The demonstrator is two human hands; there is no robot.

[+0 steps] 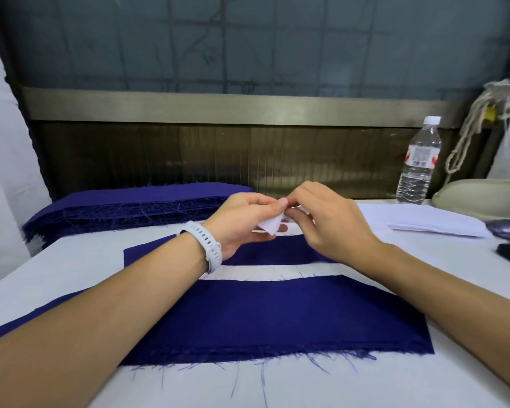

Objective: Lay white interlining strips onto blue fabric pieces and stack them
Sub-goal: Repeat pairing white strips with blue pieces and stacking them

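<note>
Work is looking barely begun. Left hand (242,216) and right hand (330,225) are meeting at centre, both pinching one white interlining strip (270,226) in the air. The near blue piece (277,319) and the far blue piece (277,251) are lying bare below; a thick blue stack (130,207) is waiting at ten o'clock, spare strips (433,222) at two.

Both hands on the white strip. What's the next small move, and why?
Probably open the white interlining strip out flat and lower it onto the blue piece just beneath. The left hand and right hand both pinch one end of it in the air, and the visible part of that blue piece is bare.
</note>
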